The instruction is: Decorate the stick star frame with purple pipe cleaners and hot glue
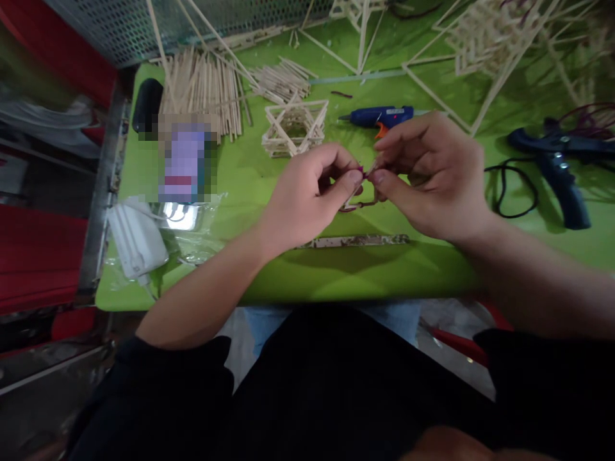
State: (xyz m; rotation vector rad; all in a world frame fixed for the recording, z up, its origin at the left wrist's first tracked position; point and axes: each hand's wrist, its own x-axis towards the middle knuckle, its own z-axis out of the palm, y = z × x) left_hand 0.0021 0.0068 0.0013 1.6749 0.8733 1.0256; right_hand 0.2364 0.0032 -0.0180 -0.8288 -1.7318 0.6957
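Over the green table, my left hand (314, 189) and my right hand (432, 176) meet with their fingertips nearly together. Each is closed in a pinch on a thin purple cord (356, 207), part of which loops down below the fingers. Too little of the cord shows to tell whether it is knotted. Just beyond my left hand stands a small star-shaped frame of wooden sticks (295, 128). A blue hot glue gun (382, 116) with an orange trigger lies beyond my right hand. Nearer to me, a narrow speckled strip (355, 241) lies along the table.
Bundles of wooden sticks (204, 86) and shorter sticks (283, 80) lie at the back left. Larger stick frames (485, 45) stand at the back right. A dark blue pistol-grip tool (562, 179) and a black cable (502, 189) lie right; a white power bank (139, 240) lies left.
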